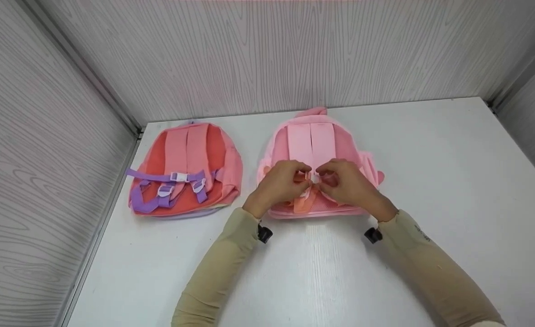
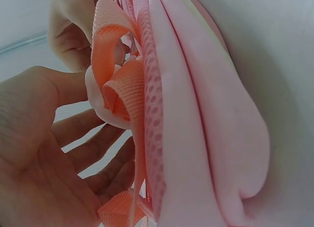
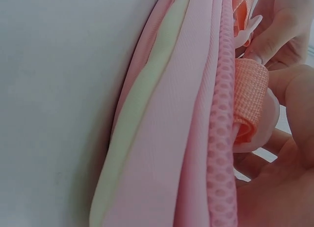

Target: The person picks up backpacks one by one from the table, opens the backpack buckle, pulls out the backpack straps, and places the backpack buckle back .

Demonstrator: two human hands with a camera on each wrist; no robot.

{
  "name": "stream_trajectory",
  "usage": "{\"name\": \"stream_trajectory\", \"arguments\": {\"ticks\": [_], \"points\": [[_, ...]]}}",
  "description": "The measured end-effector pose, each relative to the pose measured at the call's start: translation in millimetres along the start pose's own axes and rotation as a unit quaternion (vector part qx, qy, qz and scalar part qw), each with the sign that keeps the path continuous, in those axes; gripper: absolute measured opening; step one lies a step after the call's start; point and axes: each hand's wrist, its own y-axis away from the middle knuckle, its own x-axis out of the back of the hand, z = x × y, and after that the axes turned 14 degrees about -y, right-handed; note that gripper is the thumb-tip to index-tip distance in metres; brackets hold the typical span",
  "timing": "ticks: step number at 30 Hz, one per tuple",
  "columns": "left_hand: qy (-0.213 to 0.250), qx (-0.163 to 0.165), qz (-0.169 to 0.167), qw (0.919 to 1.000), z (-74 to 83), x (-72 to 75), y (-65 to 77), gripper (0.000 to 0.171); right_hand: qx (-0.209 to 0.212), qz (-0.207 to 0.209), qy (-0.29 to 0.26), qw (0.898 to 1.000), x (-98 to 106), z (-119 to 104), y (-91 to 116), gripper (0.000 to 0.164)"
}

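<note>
A pink backpack [image 1: 301,141] lies on the table with its shoulder-strap side up. Over its lower middle, my left hand [image 1: 283,181] and right hand [image 1: 349,184] meet, thumbs and forefingers bent towards each other around a small white buckle [image 1: 315,178]. The left wrist view shows a pale plastic buckle piece [image 2: 95,97] threaded with an orange strap [image 2: 110,20], the left thumb and fingers on either side of it. In the right wrist view, the right thumb and fingers pinch another pale buckle piece [image 3: 269,121] with orange webbing [image 3: 250,84]. Fingers partly hide where the pieces meet.
To the left lies a coral-red backpack [image 1: 158,150] with purple straps [image 1: 145,202] and white buckles. Both bags rest on a white table [image 1: 431,172], with wood-grain panels [image 1: 272,54] behind and at the sides.
</note>
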Motion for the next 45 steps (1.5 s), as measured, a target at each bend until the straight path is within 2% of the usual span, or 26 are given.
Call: {"name": "stream_trajectory", "arguments": {"ticks": [5,14,25,30,35,45], "points": [[0.003,-0.009,0.009,0.9999,-2.7,0.1,-0.1,0.032,0.011,0.005,0.02,1.0,-4.8,0.9,-3.0,0.025],[0.017,-0.021,0.029,0.9992,-7.0,-2.2,2.6,0.027,0.013,0.024,0.014,1.0,-9.6,2.9,-0.2,0.02],[0.034,-0.018,0.052,0.9979,-12.4,-10.0,5.9,0.027,0.02,0.04,0.006,0.999,-10.3,-0.1,3.5,0.022],[0.039,-0.017,0.062,0.9972,-13.1,-12.1,6.8,0.03,0.032,0.048,0.008,0.998,-10.6,-0.7,5.0,0.022],[0.042,-0.025,0.075,0.996,-14.9,-14.8,4.9,0.027,0.057,0.052,0.033,0.996,-13.0,2.5,5.9,0.023],[0.042,-0.024,0.074,0.9961,-21.2,-18.2,4.6,0.027,0.066,0.043,0.047,0.996,-16.3,6.6,7.5,0.024]]}}
